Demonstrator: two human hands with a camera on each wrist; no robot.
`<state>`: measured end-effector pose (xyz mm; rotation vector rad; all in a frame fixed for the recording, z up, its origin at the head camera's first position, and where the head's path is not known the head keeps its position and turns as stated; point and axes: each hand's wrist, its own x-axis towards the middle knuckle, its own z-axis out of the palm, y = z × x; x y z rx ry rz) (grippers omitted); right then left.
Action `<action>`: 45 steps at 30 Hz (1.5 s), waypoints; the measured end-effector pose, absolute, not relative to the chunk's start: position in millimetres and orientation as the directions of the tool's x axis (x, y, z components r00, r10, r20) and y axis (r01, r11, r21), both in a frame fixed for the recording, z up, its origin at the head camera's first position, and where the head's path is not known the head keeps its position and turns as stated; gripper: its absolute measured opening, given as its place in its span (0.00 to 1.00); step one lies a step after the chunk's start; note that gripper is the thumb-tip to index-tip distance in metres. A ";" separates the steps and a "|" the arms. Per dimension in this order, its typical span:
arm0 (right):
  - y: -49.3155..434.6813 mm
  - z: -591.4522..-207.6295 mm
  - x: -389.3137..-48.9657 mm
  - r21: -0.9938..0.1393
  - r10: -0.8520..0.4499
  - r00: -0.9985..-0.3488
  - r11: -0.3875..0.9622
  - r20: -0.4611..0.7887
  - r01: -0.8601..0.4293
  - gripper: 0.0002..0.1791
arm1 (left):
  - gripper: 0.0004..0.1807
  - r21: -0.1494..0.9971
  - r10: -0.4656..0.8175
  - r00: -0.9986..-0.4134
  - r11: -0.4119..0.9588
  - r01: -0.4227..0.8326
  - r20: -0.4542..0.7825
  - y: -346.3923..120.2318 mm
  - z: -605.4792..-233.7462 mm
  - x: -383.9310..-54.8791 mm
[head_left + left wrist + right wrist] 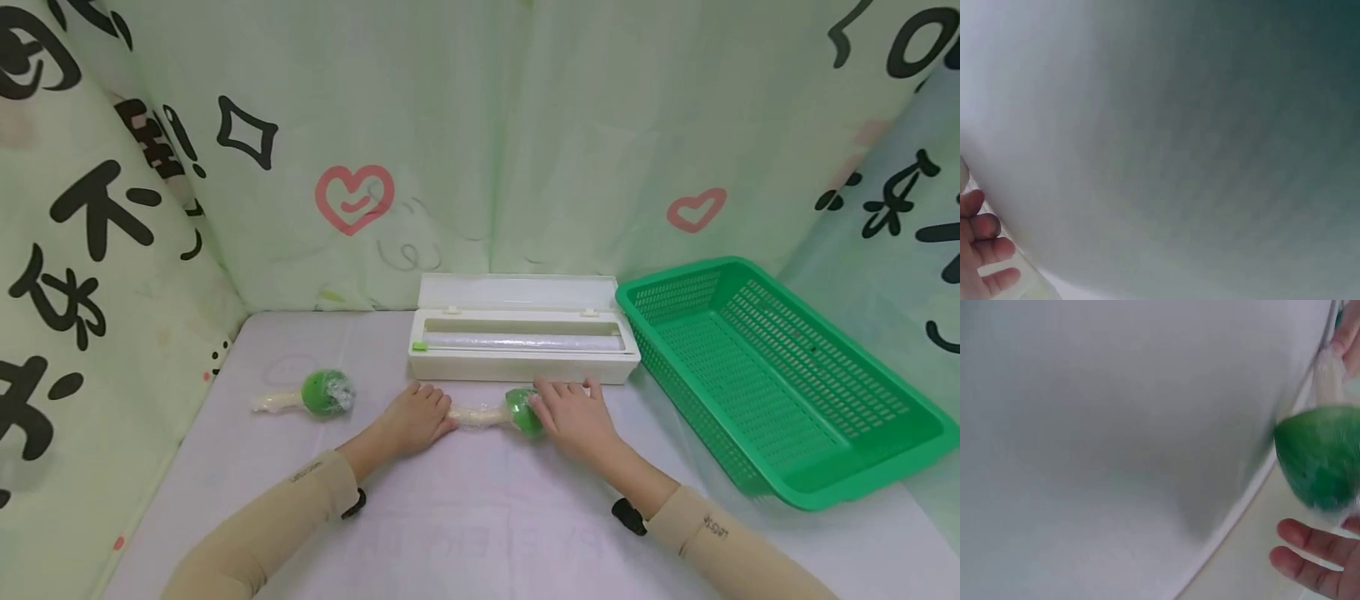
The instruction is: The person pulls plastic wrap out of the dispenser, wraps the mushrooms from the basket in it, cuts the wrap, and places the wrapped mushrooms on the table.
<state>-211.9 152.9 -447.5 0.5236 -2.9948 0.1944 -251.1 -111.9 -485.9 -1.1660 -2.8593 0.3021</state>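
Note:
A green-headed thing with a pale handle (478, 416), its rounded green head (1321, 456) covered in clear cling film, spans both hands near the table top. The left hand (417, 417) pinches the handle's free end; in the left wrist view its fingers (999, 250) show only at the lower left corner. At the head's other side, the right hand (573, 417) holds the filmed tip with thumb and forefinger. Its other fingers (1310, 544) reach out loosely, apart. A matching film-wrapped piece (326, 393) lies to the left on the table.
Behind the hands stands a white cling film dispenser (525, 367), lid up, a film roll (517, 342) inside and a green slider (419, 346) at its left. A green plastic basket (810, 492) takes up the right side. Printed curtains (487, 167) enclose the white-covered table (465, 533).

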 end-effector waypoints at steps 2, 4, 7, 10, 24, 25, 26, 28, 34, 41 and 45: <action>150.3 -452.0 -209.6 -0.128 -0.325 -0.939 0.932 0.112 -0.338 0.23 | 0.27 -0.148 0.675 -0.737 0.726 0.671 -0.029 -114.8 -485.7 -249.6; 147.8 -455.2 -208.1 -0.157 -0.316 -0.943 0.931 0.101 -0.329 0.24 | 0.27 -0.105 0.658 -0.753 0.747 0.656 -0.019 -116.6 -485.7 -247.0; 144.7 -456.7 -207.6 -0.202 -0.301 -0.949 0.928 0.091 -0.314 0.26 | 0.22 -0.072 0.651 -0.759 0.757 0.649 -0.010 -114.9 -486.3 -241.2; 141.6 -457.1 -207.6 -0.235 -0.287 -0.954 0.924 0.090 -0.300 0.26 | 0.18 -0.019 0.611 -0.791 0.791 0.612 -0.044 -108.2 -483.9 -234.1; 105.8 -432.1 -198.7 -0.293 -0.308 -0.927 0.885 0.214 -0.361 0.23 | 0.14 -0.066 0.426 -0.879 0.904 0.422 0.213 -133.0 -451.2 -204.1; 99.1 -428.5 -197.6 -0.285 -0.323 -0.920 0.881 0.223 -0.378 0.23 | 0.14 -0.080 0.415 -0.879 0.910 0.408 0.236 -139.8 -445.1 -199.7; 91.6 -425.1 -196.3 -0.278 -0.339 -0.911 0.875 0.234 -0.396 0.23 | 0.14 -0.093 0.408 -0.873 0.912 0.398 0.267 -147.7 -440.0 -195.2; 75.1 -420.0 -193.5 -0.262 -0.372 -0.895 0.863 0.246 -0.431 0.23 | 0.14 -0.110 0.402 -0.853 0.915 0.388 0.333 -165.7 -432.1 -186.2; 16.8 -416.8 -190.0 -0.188 -0.462 -0.855 0.842 0.234 -0.506 0.26 | 0.20 -0.099 0.349 -0.844 0.936 0.338 0.408 -225.0 -424.5 -164.4; -45.7 -424.1 -188.1 -0.081 -0.524 -0.827 0.833 0.201 -0.548 0.27 | 0.28 -0.075 0.288 -0.859 0.956 0.283 0.424 -284.8 -439.5 -156.6; -73.9 -428.7 -182.2 -0.038 -0.555 -0.810 0.820 0.188 -0.571 0.27 | 0.15 -0.038 0.234 -0.916 0.971 0.234 0.327 -311.9 -443.5 -151.2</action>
